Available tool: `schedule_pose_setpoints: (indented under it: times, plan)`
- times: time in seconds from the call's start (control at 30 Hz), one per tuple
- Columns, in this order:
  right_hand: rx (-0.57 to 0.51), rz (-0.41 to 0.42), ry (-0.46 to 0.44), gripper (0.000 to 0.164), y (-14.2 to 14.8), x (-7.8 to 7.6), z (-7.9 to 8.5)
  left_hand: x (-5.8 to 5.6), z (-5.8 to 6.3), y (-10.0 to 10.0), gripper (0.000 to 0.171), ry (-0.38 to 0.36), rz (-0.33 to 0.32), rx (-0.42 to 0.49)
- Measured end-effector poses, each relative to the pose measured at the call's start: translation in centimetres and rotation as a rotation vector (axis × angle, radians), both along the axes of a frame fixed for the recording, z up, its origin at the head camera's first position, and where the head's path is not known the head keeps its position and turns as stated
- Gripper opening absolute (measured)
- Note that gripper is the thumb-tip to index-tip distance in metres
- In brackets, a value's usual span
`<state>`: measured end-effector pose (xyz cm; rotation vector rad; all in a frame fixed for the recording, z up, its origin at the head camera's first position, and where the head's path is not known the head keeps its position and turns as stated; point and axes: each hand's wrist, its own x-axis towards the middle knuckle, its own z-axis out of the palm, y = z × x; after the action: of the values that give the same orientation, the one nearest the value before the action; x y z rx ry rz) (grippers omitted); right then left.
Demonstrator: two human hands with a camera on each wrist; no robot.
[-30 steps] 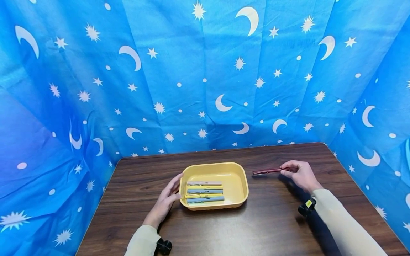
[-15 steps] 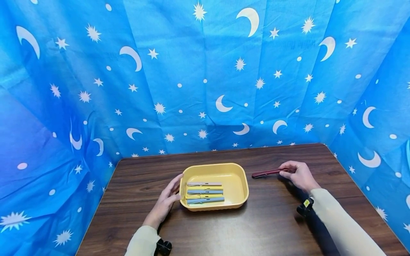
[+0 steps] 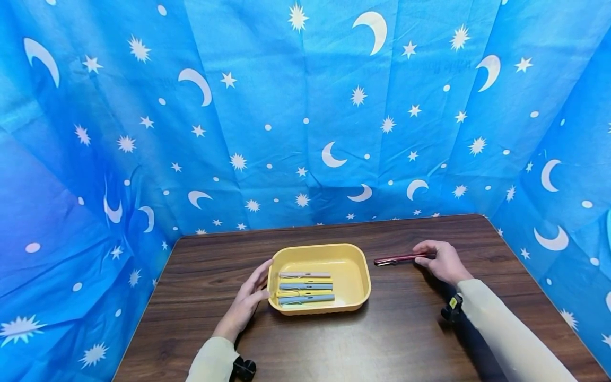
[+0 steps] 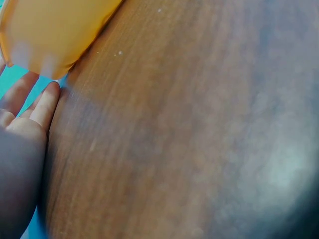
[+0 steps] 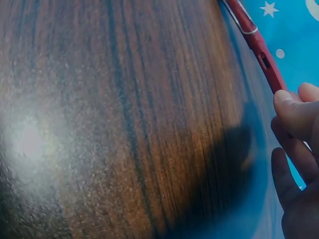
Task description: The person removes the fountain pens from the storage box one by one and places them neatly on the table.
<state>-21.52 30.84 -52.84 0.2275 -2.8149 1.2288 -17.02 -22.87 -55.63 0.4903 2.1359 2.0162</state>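
In the head view, my right hand (image 3: 444, 261) pinches one end of a dark red fountain pen (image 3: 393, 260) between thumb and fingers, just right of the yellow tray (image 3: 350, 305). The right wrist view shows the pen's silver clip and small barrel window (image 5: 264, 60), with the thumb on its lower end. Several more pens (image 3: 305, 286), pinkish, yellow and grey-blue, lie side by side in the tray's left part, clips to the left. My left hand (image 3: 245, 302) rests against the tray's left end, its fingers extended along the outer wall and its thumb at the rim.
A dark wood-grain table (image 3: 334, 350) carries the tray. Blue cloth (image 3: 286, 132) with white moons and stars hangs behind the table and along both sides. Each wrist wears a black camera, such as the right wrist camera (image 3: 451, 309).
My right hand has shifted slightly left with the red pen, whose clip has turned a little towards the viewer. The left hand and the tray stay in place.
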Motion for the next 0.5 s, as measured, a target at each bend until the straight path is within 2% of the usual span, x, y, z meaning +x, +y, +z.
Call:
schedule_pose_setpoints:
  times: [0.2, 0.5]
  plan:
    - [0.044, 0.035, 0.036, 0.019, -0.4, -0.7, -0.3, 0.0, 0.0, -0.1, 0.078, 0.005, -0.008, 0.005]
    - [0.084, 0.041, 0.043, 0.017, -1.3, -1.3, -0.2, 0.1, 0.0, -0.1, 0.078, 0.001, -0.003, -0.001]
